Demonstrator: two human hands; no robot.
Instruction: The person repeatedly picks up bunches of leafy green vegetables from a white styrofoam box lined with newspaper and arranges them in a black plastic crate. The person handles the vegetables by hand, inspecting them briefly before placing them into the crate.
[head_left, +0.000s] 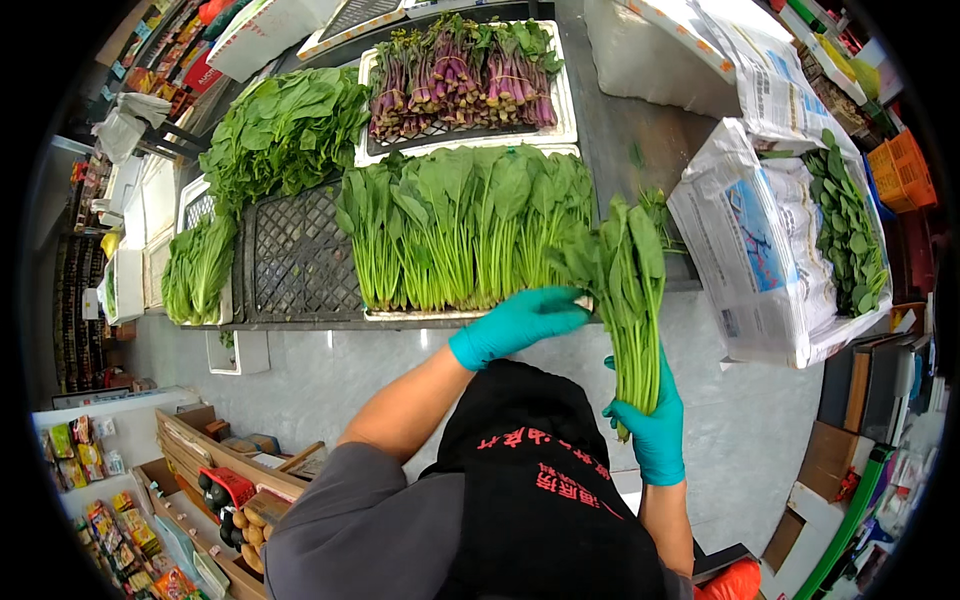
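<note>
My right hand (654, 435), in a teal glove, grips the lower stems of a bunch of leafy greens (634, 307) that look like spinach. The bunch stands leaves away from me, stem ends towards my body. My left hand (529, 322), gloved alike, is at the front edge of a white tray (420, 315), its fingers stretched towards the bunch and nothing visibly held. In that tray, more of the same greens (465, 225) stand packed side by side, stems facing me.
Behind lie tied purple-stemmed greens (457, 75) in a white box (568, 97). Left are a black plastic crate (300, 247), heaped leafy greens (285, 135) and lettuce-like heads (199, 270). On the right, a paper-lined foam box (720, 300) holds loose greens (847, 232). Cardboard boxes (187, 442) stand lower left.
</note>
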